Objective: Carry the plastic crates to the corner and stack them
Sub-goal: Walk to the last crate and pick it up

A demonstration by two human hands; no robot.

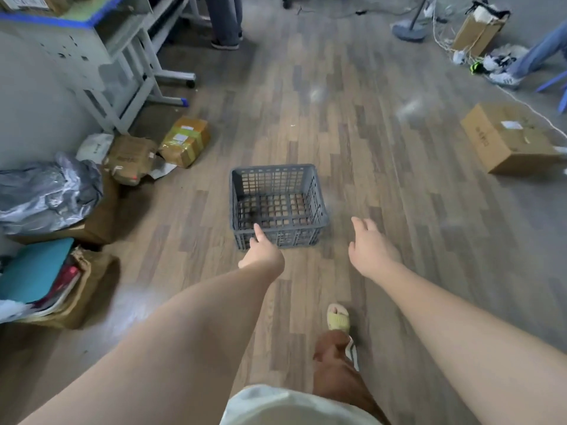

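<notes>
One grey plastic crate (306, 179) with lattice walls sits upright and empty on the wooden floor, in the middle of the view. My left hand (262, 251) reaches toward its near left corner, fingers loosely extended, and holds nothing. My right hand (369, 246) hovers just right of the crate's near right corner, fingers spread and relaxed, apart from the crate.
Cardboard parcels (185, 141) and a grey plastic bag (49, 191) lie along the left wall under a metal table (122, 65). A cardboard box (506, 138) sits at the right. Other people's legs (225, 19) stand at the back. My sandalled foot (337, 317) is below.
</notes>
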